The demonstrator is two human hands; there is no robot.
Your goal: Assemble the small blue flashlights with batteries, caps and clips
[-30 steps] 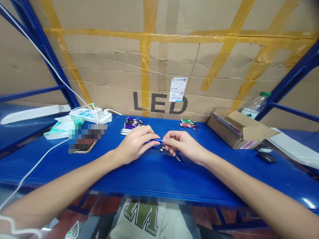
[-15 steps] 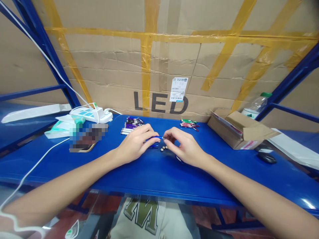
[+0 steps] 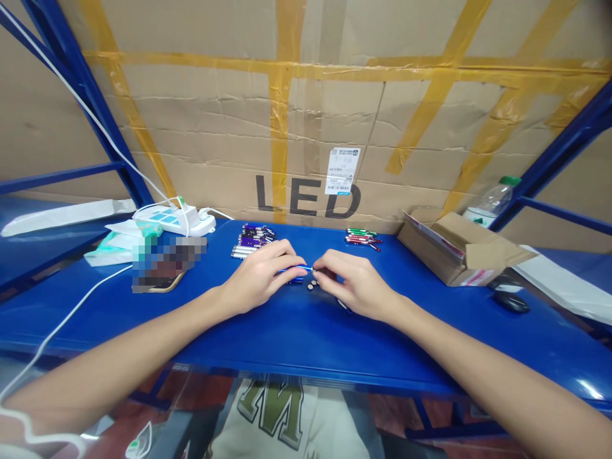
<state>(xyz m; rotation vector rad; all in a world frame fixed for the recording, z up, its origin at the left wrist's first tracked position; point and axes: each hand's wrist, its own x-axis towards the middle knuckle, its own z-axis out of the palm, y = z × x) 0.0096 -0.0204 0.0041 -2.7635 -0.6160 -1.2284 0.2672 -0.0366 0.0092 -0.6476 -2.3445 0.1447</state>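
Observation:
My left hand (image 3: 262, 275) holds a slim blue penlight (image 3: 308, 268) level above the table, thumb and fingers closed around its body. At the penlight's right end, the fingertips of my right hand (image 3: 356, 280) are pinched together against the tip. Whether a small part sits between those fingertips is hidden. Several button cells (image 3: 310, 286) lie on the table just below. Another blue penlight (image 3: 296, 280) lies under my left fingers, partly covered. Beneath my right palm pokes out a shiny dark piece (image 3: 343, 306), too hidden to name.
Behind my hands lie purple, black and silver penlights (image 3: 251, 241) and a green and red group (image 3: 362, 238). An open carton (image 3: 459, 248), a black mouse (image 3: 510, 302) and a bottle (image 3: 495, 197) stand right. Left are a phone (image 3: 169, 274) and a power strip (image 3: 176, 220) on the blue table (image 3: 287, 344).
My right fingers have closed in on the penlight's end and straightened slightly. My left hand keeps its grip in nearly the same place.

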